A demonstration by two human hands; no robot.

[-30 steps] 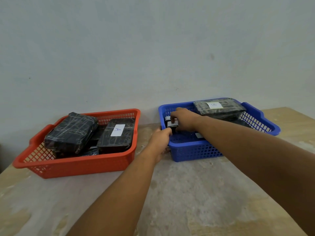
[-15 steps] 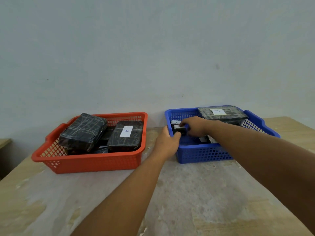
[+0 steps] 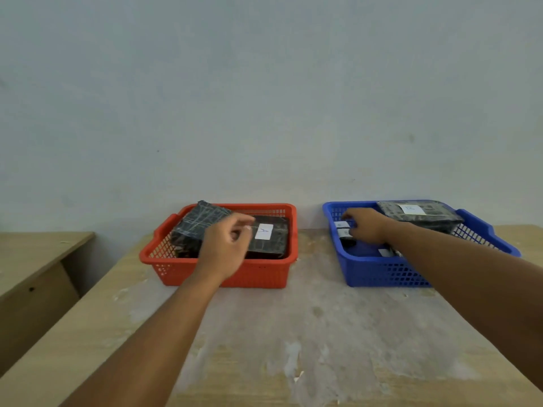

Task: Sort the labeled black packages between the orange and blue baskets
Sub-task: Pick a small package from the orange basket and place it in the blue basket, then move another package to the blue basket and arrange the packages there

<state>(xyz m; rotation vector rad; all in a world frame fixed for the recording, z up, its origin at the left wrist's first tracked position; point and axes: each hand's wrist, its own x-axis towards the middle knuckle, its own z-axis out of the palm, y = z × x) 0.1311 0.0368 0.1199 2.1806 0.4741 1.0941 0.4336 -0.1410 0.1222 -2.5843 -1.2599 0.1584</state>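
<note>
The orange basket [image 3: 164,254] stands left of the blue basket [image 3: 370,271] on the table. In the orange one lie a black package with a white "A" label [image 3: 273,239] and a tilted black package [image 3: 197,224]. My left hand [image 3: 227,248] hovers over the orange basket's front, fingers loosely curled, holding nothing. My right hand [image 3: 365,226] reaches into the blue basket's left end and rests on a small black package with white labels [image 3: 343,232]; whether it grips it is unclear. A large labeled black package [image 3: 417,214] lies across the blue basket's back.
The baskets stand against a pale wall on a worn wooden table [image 3: 293,333]. A lower wooden desk [image 3: 35,259] stands to the left, across a gap. Another small labeled piece [image 3: 385,252] lies in the blue basket beside my right forearm.
My left hand has left the blue basket's corner and moved left over the orange basket. My right hand stays in the blue basket. The view has shifted right and back.
</note>
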